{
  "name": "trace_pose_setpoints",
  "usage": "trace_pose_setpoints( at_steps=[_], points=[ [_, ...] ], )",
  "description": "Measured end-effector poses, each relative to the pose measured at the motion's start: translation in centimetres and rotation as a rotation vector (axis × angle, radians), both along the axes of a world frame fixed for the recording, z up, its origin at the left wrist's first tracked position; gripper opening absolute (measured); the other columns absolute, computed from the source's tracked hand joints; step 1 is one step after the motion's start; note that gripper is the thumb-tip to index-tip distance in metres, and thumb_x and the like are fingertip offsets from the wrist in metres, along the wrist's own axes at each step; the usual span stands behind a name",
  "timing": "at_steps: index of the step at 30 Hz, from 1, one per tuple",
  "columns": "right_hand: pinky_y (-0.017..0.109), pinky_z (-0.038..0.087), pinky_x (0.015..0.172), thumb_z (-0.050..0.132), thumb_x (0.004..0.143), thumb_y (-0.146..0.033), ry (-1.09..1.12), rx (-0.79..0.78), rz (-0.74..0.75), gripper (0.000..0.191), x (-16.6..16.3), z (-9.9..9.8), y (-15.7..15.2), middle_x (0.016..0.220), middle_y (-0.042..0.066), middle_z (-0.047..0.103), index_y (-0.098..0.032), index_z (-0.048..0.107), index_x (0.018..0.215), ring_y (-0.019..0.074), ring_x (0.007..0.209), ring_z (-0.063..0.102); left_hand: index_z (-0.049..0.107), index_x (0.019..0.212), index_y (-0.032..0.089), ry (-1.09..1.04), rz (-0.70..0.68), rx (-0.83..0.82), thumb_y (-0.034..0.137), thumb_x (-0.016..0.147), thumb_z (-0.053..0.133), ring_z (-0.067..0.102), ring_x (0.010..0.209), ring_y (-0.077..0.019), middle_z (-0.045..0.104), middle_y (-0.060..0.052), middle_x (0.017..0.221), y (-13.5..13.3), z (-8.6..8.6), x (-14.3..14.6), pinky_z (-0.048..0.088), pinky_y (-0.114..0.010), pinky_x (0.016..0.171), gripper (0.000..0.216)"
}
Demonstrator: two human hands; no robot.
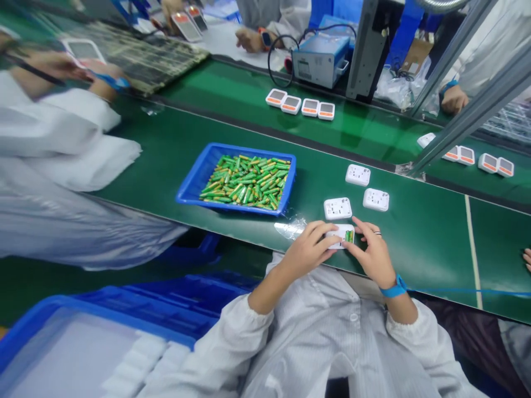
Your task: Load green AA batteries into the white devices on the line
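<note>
Two hands are gripping a white device that is showing green batteries in its back.
On the left, a blue bin (182,188) is holding loose green batteries (249,182), probably light, slick and apt to roll, easiest pinched singly around the middle. The left hand (313,243) is grasping the device, partly curled, its fingers lying over the left part. The white device (338,228) is sitting between the hands at the desk's (423,249) near edge; its casing is looking stiff, smooth and light, likely best held by its rounded sides. The right hand (369,251) is bracing the right end, thumb and index finger spread partly open around it. Farther away, three similar white units (376,200) are lying.
</note>
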State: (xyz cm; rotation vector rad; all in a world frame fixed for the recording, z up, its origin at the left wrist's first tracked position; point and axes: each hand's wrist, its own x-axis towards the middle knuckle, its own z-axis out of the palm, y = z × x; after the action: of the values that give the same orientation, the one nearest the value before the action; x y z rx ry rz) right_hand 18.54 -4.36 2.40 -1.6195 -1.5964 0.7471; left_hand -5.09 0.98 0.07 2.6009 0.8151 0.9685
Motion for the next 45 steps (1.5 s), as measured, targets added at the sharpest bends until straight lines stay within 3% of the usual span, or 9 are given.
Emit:
trace_pose_setpoints(
  at_steps=[5, 10, 20, 25, 30, 34, 36, 41, 45],
  points=[
    [0.038, 0.066, 0.093, 0.089, 0.094, -0.042, 0.202, -0.028, 0.095, 0.045, 0.7, 0.6, 0.2, 0.113, 0.006, 0.082, -0.027, 0.083, 0.136, 0.0226, 0.096, 0.077, 0.069, 0.129, 0.027, -0.070, -0.022, 0.164, 0.016, 0.105, 0.075, 0.066, 0.127, -0.0266, 0.076, -0.009, 0.130, -0.1, 0.1, -0.1, 0.063, -0.045, 0.107, 0.027],
    [0.035, 0.069, 0.093, 0.084, 0.096, -0.045, 0.513, -0.069, 0.131, 0.047, 1.8, 1.0, -0.3, 0.119, 0.007, 0.079, -0.026, 0.081, 0.138, 0.0224, 0.106, 0.081, 0.069, 0.134, 0.030, -0.061, -0.097, 0.164, 0.012, 0.101, 0.079, 0.068, 0.127, -0.0270, 0.077, -0.009, 0.132, 0.7, 1.5, 0.5, 0.064, -0.046, 0.108, 0.038],
    [0.042, 0.068, 0.101, 0.088, 0.093, -0.048, 0.713, -0.104, -0.018, 0.052, 4.4, 0.8, -1.8, 0.126, 0.010, 0.085, -0.021, 0.075, 0.136, 0.0264, 0.112, 0.082, 0.065, 0.143, 0.025, -0.023, -0.263, 0.142, 0.021, 0.108, 0.072, 0.067, 0.132, -0.0281, 0.072, -0.013, 0.138, 2.6, 3.2, 5.5, 0.062, -0.047, 0.112, 0.035],
    [0.048, 0.070, 0.101, 0.089, 0.091, -0.056, 0.786, -0.103, -0.160, 0.064, 7.5, 0.3, -2.8, 0.132, 0.013, 0.084, -0.022, 0.073, 0.143, 0.0297, 0.117, 0.082, 0.058, 0.156, 0.026, 0.033, -0.142, -0.018, 0.030, 0.108, 0.072, 0.065, 0.139, -0.0327, 0.067, -0.016, 0.148, 4.8, 3.2, 4.9, 0.057, -0.056, 0.118, 0.051],
    [0.053, 0.070, 0.101, 0.094, 0.086, -0.056, 0.811, -0.084, -0.281, 0.067, 9.6, -0.4, -3.7, 0.123, 0.012, 0.086, -0.024, 0.075, 0.141, 0.0300, 0.109, 0.084, 0.058, 0.159, 0.026, 0.131, 0.009, -0.092, 0.035, 0.104, 0.077, 0.059, 0.145, -0.0381, 0.062, -0.018, 0.156, 7.2, 1.6, 2.8, 0.052, -0.065, 0.122, 0.059],
    [0.054, 0.068, 0.104, 0.090, 0.090, -0.057, 0.707, -0.032, -0.371, 0.065, 10.8, -1.1, -3.6, 0.122, 0.012, 0.086, -0.022, 0.074, 0.142, 0.0312, 0.111, 0.083, 0.060, 0.158, 0.025, 0.241, -0.028, -0.144, 0.033, 0.106, 0.072, 0.058, 0.149, -0.0380, 0.058, -0.019, 0.163, 7.8, 0.5, 1.8, 0.054, -0.064, 0.123, 0.054],
    [0.056, 0.066, 0.108, 0.084, 0.094, -0.056, 0.542, 0.032, -0.449, 0.065, 12.2, -1.2, -3.7, 0.125, 0.013, 0.086, -0.019, 0.074, 0.146, 0.0328, 0.115, 0.082, 0.059, 0.159, 0.024, 0.280, -0.049, -0.148, 0.033, 0.107, 0.070, 0.056, 0.153, -0.0385, 0.055, -0.020, 0.166, 7.7, 0.7, 1.4, 0.053, -0.064, 0.124, 0.054],
    [0.056, 0.055, 0.122, 0.068, 0.103, -0.042, -0.174, 0.202, -0.696, 0.049, 19.6, -0.8, -5.1, 0.139, 0.014, 0.081, -0.022, 0.078, 0.147, 0.0358, 0.134, 0.075, 0.049, 0.168, 0.026, 0.369, -0.119, -0.158, 0.038, 0.109, 0.068, 0.051, 0.160, -0.0389, 0.049, -0.019, 0.175, 8.4, 3.2, 0.7, 0.050, -0.063, 0.128, 0.063],
    [0.060, 0.050, 0.128, 0.056, 0.102, -0.027, -0.490, 0.159, -0.694, 0.047, 25.9, -1.7, -5.6, 0.149, 0.017, 0.076, -0.020, 0.080, 0.142, 0.0389, 0.155, 0.060, 0.051, 0.167, 0.026, 0.381, -0.196, -0.133, 0.044, 0.112, 0.062, 0.055, 0.157, -0.0351, 0.056, -0.015, 0.170, 12.6, 5.6, 1.3, 0.049, -0.058, 0.130, 0.059]
  ],
)
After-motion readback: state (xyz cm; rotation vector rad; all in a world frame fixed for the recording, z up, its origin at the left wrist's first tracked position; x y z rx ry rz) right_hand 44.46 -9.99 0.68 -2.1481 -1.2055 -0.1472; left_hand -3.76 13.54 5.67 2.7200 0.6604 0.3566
